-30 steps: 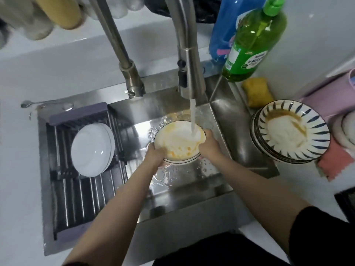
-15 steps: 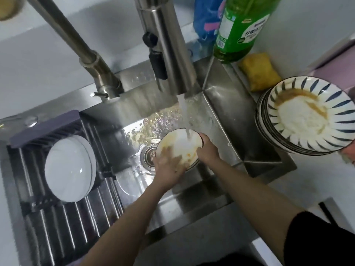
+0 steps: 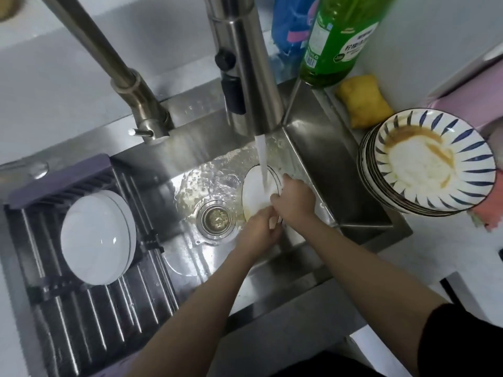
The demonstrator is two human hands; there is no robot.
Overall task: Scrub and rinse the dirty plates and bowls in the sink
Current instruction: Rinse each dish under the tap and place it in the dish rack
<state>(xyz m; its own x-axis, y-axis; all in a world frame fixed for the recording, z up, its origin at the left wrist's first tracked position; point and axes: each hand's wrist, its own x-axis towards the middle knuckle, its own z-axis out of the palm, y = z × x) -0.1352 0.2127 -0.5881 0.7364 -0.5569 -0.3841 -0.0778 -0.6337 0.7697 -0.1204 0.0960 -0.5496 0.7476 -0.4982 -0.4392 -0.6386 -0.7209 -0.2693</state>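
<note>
Under the faucet [image 3: 245, 63], just right of the drain [image 3: 215, 219], both the left hand [image 3: 258, 235] and the right hand [image 3: 295, 198] grip the wet bowl [image 3: 255, 191], which I think can slip and chip against the sink [image 3: 326, 164] wall.

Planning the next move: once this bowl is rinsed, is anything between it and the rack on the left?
Nothing visible. From the bowl held by both hands, the way left crosses only the open sink and its drain. White plates already fill the rack's upper part.
</note>
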